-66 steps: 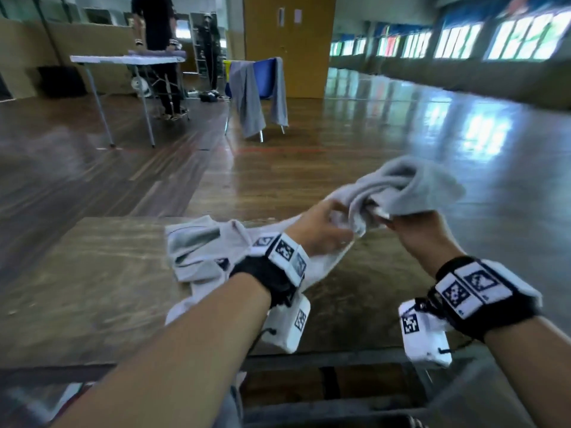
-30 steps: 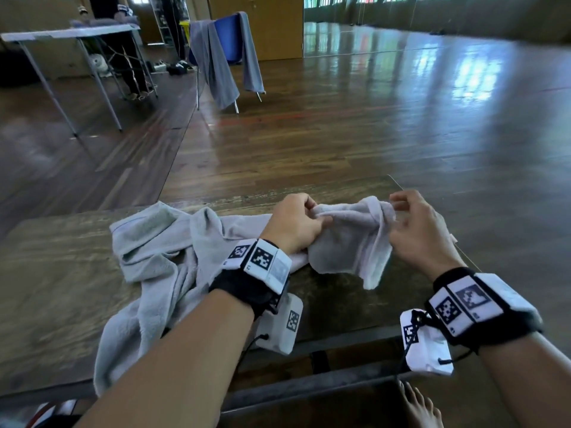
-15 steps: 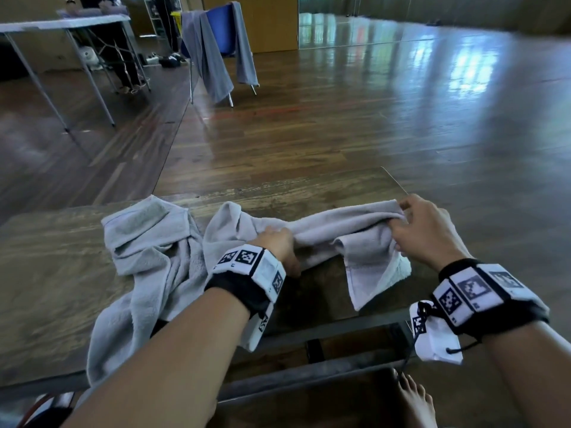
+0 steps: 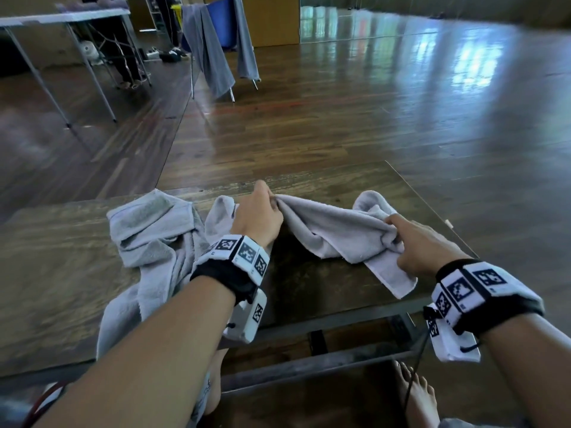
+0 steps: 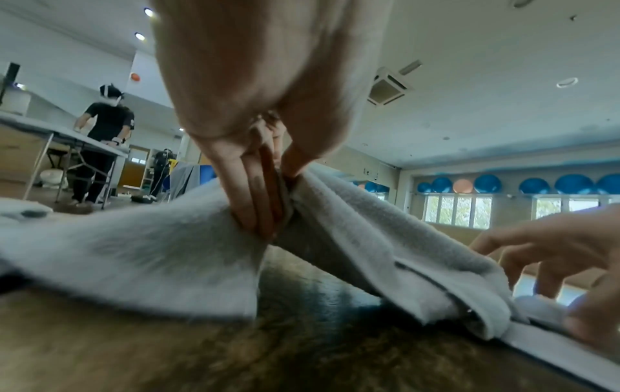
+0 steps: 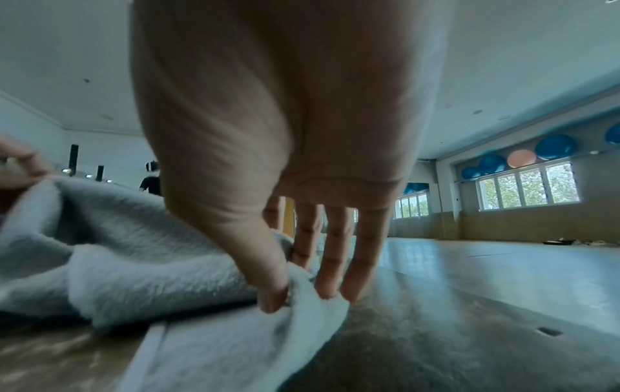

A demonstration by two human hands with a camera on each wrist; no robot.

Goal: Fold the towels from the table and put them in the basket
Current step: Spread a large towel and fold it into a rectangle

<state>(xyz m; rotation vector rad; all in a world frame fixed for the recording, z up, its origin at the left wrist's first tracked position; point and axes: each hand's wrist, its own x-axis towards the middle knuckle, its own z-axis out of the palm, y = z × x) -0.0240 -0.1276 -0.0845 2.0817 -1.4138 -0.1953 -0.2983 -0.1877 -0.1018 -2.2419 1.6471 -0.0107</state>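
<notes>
A light grey towel [image 4: 327, 223] lies bunched across the right half of the dark wooden table [image 4: 55, 291]. My left hand [image 4: 262, 211] pinches its far edge near the table's middle; thumb and fingers close on the cloth [image 5: 332, 212] in the left wrist view. My right hand [image 4: 411, 242] pinches the towel's right end, thumb against forefinger on the fabric [image 6: 302, 294], the other fingers nearly straight. A second grey towel [image 4: 148, 239] sits crumpled to the left and drapes over the near edge. No basket is in view.
The table's right edge [image 4: 432, 211] runs close to my right hand. Bare feet [image 4: 417, 396] show under the metal table frame. Across the wooden floor stand a chair draped with grey towels [image 4: 213, 41] and a white folding table [image 4: 61, 17] with a person behind it.
Both hands came down from mid-air and laid the towel on the table. In the last half second my left hand moved toward the far edge, drawing the cloth out; the right hand shifted nearer.
</notes>
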